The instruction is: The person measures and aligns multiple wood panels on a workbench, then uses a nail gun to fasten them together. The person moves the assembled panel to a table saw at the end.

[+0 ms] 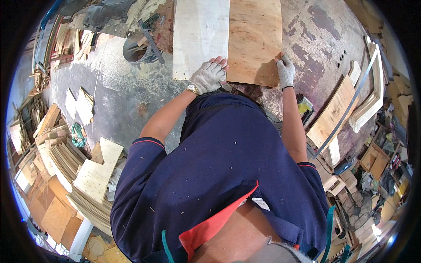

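I am looking straight down on a worn workshop bench (131, 87), its grey top mottled with dust and with reddish-brown patches where the coating has flaked toward two o'clock. The room around it is crowded: stacks of cut plywood pieces (66, 162) fill the eight and nine o'clock side, a dark round bucket (136, 50) holding offcuts sits at eleven o'clock, a long narrow board (331, 114) with a metal strip (351, 101) laid across it lies at three o'clock, and a floor fan (357, 206) stands low at four o'clock. At twelve o'clock, just ahead of my body, two flat sheets lie side by side and touching along their inner edges: a pale plywood sheet (201, 35) to the left and a browner plywood panel (254, 39) to the right. Each runs with its long axis from six to twelve o'clock, the far ends passing out of the top of the view, the near ends pointing back at me. My left hand (208, 77), in a knit work glove, rests flat over the seam at the near edges, fingers together and pressed down on both sheets. My right hand (286, 71), also gloved, has its fingers pinched on the near right corner of the plywood panel.
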